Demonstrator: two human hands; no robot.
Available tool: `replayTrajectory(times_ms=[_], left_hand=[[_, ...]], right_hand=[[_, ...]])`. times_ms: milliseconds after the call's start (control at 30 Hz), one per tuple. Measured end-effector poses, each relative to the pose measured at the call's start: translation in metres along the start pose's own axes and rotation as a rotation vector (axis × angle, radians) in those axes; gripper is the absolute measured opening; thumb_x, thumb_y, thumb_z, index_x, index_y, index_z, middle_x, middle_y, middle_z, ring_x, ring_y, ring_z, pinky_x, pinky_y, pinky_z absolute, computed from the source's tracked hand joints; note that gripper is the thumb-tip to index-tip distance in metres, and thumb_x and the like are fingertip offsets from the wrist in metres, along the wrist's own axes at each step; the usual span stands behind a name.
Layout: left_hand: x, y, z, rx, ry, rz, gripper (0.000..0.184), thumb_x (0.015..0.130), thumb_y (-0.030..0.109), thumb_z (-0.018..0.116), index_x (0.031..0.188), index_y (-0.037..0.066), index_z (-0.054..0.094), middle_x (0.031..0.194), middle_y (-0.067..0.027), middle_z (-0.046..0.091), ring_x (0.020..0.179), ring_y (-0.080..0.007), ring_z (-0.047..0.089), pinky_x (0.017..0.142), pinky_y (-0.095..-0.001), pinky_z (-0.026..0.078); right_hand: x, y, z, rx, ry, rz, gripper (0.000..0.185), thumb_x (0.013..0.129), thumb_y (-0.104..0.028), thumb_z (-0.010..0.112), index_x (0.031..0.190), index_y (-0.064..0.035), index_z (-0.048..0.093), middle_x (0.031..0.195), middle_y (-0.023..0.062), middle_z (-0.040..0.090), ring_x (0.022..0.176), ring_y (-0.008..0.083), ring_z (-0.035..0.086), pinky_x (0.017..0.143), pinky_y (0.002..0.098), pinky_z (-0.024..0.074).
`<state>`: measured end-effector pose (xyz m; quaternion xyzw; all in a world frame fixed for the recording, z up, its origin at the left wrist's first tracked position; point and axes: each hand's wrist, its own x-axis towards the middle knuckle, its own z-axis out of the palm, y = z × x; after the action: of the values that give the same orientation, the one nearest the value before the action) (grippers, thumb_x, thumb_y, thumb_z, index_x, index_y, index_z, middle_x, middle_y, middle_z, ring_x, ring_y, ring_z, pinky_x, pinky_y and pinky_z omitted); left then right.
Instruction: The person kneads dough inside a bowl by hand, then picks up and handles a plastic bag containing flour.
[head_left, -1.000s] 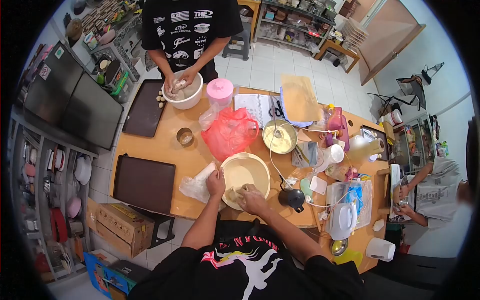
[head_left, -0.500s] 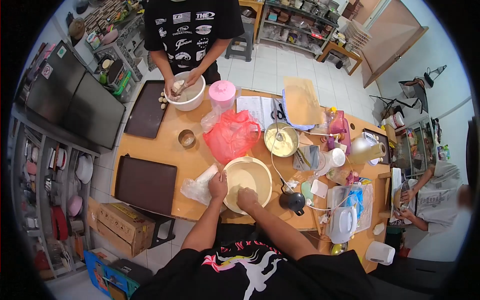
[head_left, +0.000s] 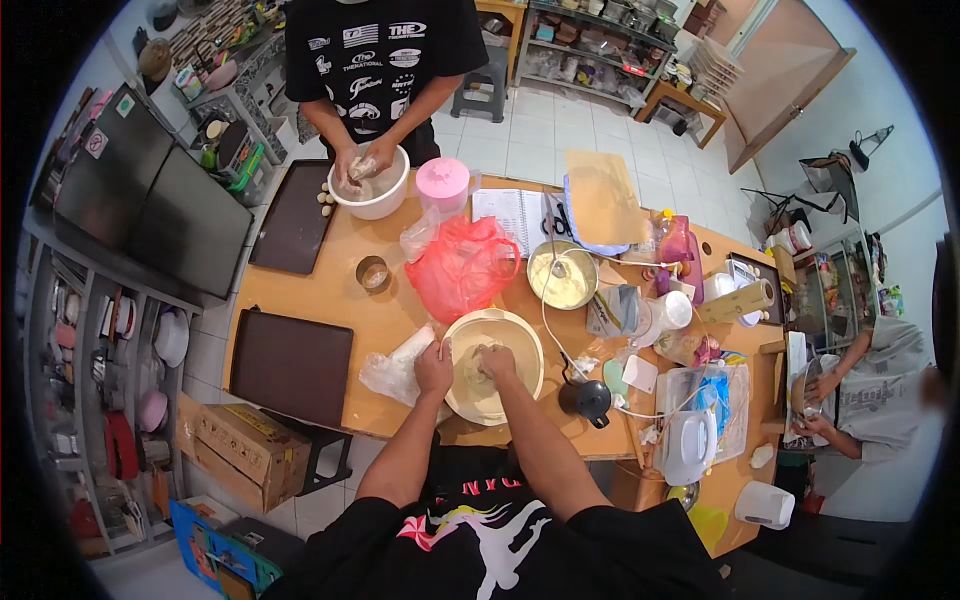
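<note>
Pale dough [head_left: 474, 373] was seen in the cream bowl [head_left: 531, 375], seemingly only partly worked, with no separate pieces formed. The bowl's rim was gripped by the left hand [head_left: 433, 370]; whether anything was held in the right hand [head_left: 496, 366], curled inside, could not be told. Near the table's [head_left: 300, 288] front edge, the bowl was flanked by a clear bag [head_left: 384, 377] and black jug [head_left: 587, 401]; bare wood was shown leftward.

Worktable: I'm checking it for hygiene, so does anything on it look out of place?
Yes: the white cord appears to run across the open metal bowl of pale mixture, right of the red bag. Odd, since it could touch the contents.
</note>
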<state>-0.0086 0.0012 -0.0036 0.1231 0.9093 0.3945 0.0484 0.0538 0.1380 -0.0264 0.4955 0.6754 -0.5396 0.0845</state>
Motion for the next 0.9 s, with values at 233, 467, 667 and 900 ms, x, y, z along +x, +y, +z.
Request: replayTrajectory(times_ms=[233,467,667,900], left_hand=[[-0.001,-0.001,0.002,-0.047,0.007,-0.042,0.039,0.094,0.036,0.054,0.073,0.003,0.058,0.073,-0.0208,0.062,0.071,-0.0441,0.059,0.066,-0.0527,0.045],[-0.001,-0.002,0.002,-0.033,-0.001,-0.018,0.039,0.094,0.036,0.054,0.074,0.003,0.058,0.073,-0.0219,0.062,0.071,-0.0457,0.059,0.065,-0.0538,0.044],[0.000,-0.005,0.004,-0.023,0.010,0.008,0.039,0.096,0.036,0.051,0.076,0.003,0.057,0.074,-0.0229,0.062,0.073,-0.0464,0.058,0.066,-0.0542,0.043],[0.002,0.002,-0.001,0.028,0.016,0.000,0.039,0.096,0.033,0.051,0.074,0.001,0.055,0.069,-0.0237,0.059,0.068,-0.0455,0.057,0.062,-0.0524,0.042]], right_hand=[[-0.032,0.024,-0.036,0.914,-0.534,0.005,0.025,0.098,-0.019,0.050,0.115,-0.0039,0.059,0.090,0.0059,0.063,0.090,0.0168,0.063,0.080,0.0296,0.0500],[-0.100,-0.011,-0.063,0.472,-0.430,0.021,0.032,0.096,-0.028,0.053,0.112,-0.0014,0.060,0.079,0.0046,0.063,0.067,0.0150,0.062,0.061,0.0269,0.0502],[-0.056,-0.004,-0.001,0.138,-0.335,0.092,0.031,0.087,-0.030,0.056,0.072,-0.0040,0.064,0.059,0.0071,0.059,0.043,0.0145,0.046,0.038,0.0321,0.0339],[-0.019,0.007,0.041,0.067,-0.110,0.096,0.035,0.080,-0.028,0.054,0.078,0.0044,0.068,0.068,0.0157,0.065,0.055,0.0250,0.062,0.052,0.0379,0.0462]])
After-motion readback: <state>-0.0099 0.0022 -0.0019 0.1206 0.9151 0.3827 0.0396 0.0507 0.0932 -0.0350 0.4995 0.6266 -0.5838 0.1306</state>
